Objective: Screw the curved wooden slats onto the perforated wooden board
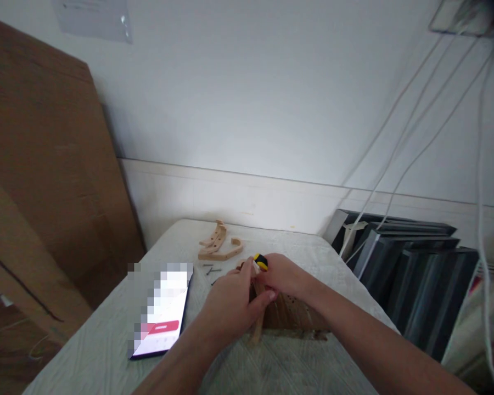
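Both my hands meet over a brown wooden board (290, 315) lying on the pale table (107, 351). My right hand (286, 274) is closed round a small tool with a yellow and black handle (260, 262). My left hand (230, 307) is curled, its fingers pinched on a light wooden piece (258, 323) at the board's left end. What the tool's tip touches is hidden by my fingers.
Curved wooden hook pieces (220, 244) lie at the table's far side, with several dark screws (211, 270) near them. A phone (162, 310) with a lit screen lies to the left. Big cardboard sheets (45, 181) lean left; dark panels (411, 263) and white cables (395, 148) stand right.
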`<state>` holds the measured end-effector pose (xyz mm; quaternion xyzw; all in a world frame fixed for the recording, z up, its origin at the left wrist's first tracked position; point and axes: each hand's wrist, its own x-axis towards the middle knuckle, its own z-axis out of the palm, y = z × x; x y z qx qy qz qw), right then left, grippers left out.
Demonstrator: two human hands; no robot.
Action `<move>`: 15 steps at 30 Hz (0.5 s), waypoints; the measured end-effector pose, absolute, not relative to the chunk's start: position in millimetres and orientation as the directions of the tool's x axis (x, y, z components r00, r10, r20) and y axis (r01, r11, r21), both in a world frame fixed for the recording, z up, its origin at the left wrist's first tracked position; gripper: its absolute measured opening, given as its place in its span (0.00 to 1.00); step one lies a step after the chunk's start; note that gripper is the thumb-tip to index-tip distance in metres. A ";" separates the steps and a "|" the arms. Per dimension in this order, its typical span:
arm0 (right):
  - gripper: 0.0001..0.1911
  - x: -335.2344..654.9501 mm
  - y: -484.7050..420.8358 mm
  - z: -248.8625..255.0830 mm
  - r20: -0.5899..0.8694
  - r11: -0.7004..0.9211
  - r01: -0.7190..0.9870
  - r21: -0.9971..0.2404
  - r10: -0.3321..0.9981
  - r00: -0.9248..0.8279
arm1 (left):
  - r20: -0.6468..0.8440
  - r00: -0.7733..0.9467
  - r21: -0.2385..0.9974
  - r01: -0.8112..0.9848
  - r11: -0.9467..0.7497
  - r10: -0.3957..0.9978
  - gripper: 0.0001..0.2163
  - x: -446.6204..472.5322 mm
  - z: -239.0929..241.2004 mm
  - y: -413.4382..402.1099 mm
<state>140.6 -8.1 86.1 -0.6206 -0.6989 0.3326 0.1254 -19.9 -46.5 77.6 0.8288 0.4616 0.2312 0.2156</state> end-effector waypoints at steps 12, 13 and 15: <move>0.11 141.8 -24.3 96.8 -0.109 0.206 0.948 -0.244 0.965 -0.238 | 0.067 0.729 0.448 0.588 -0.673 0.681 0.11 -45.7 99.5 -7.0; 0.12 141.2 -25.4 97.3 -0.098 0.215 0.955 -0.206 0.966 -0.239 | 0.078 0.749 0.455 0.560 -0.692 0.657 0.11 -43.9 98.8 -6.0; 0.13 140.2 -26.1 96.9 -0.112 0.229 0.955 -0.186 0.961 -0.252 | 0.115 0.759 0.472 0.527 -0.707 0.641 0.11 -39.7 94.7 -3.4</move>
